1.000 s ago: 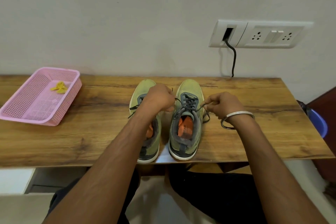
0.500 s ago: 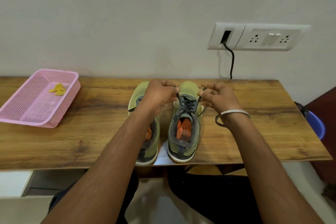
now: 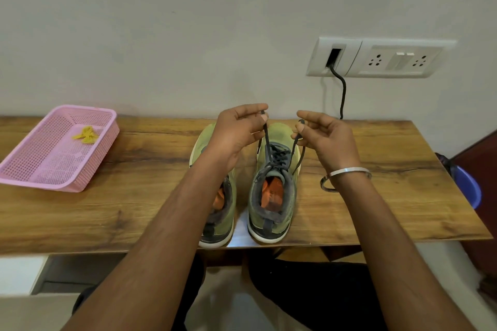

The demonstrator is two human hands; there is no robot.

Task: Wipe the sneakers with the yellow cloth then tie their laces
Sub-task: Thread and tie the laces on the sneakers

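Both hands pinched lace ends: left hand (image 3: 236, 131) one, right hand (image 3: 326, 137) the other, lifted over the right sneaker (image 3: 273, 183) at the table's (image 3: 390, 196) near edge, beside the left sneaker (image 3: 215, 226). Laces (image 3: 266, 137) looked thin, limp, best taken near their tips. Cloth (image 3: 85, 135) lay in the basket (image 3: 35, 169), far left corner.

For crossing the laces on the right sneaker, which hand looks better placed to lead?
Probably the left hand: it pinches its lace taut above the right sneaker, while the right hand pinches its end off to the side.
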